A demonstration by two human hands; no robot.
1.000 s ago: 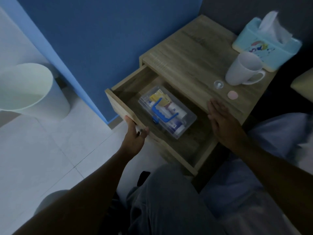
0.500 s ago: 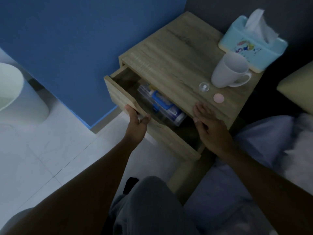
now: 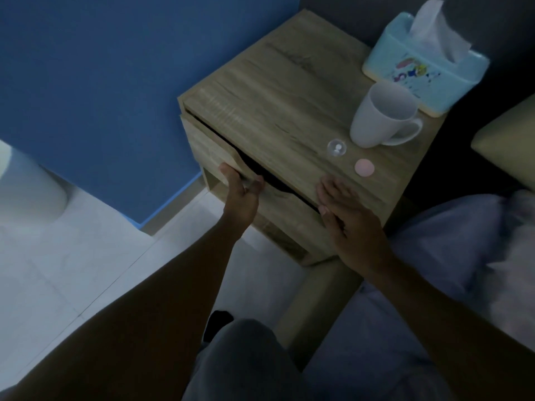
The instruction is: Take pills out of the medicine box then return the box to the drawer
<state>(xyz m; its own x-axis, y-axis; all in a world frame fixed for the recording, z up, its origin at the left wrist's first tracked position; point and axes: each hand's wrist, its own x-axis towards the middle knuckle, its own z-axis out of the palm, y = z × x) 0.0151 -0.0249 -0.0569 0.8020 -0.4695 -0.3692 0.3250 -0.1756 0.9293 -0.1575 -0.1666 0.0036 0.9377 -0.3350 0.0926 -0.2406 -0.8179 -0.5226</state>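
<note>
The wooden drawer (image 3: 208,149) of the bedside table (image 3: 289,82) is almost shut, with only a thin dark gap showing. The medicine box is hidden inside. My left hand (image 3: 241,195) grips the top edge of the drawer front at its cut-out. Flat on the table's front edge rests my right hand (image 3: 347,215), fingers together. On the tabletop lie a small clear cap with white pills (image 3: 336,148) in it and a pink round lid (image 3: 364,167).
A white mug (image 3: 379,117) and a light blue tissue box (image 3: 422,73) stand at the back right of the table. A blue wall runs on the left, with a pale bin (image 3: 26,192) on the tiled floor. My knees and a bed edge are below.
My left hand has pushed the drawer in from wide open to nearly shut. The medicine box has gone out of sight. My right hand stayed on the table edge.
</note>
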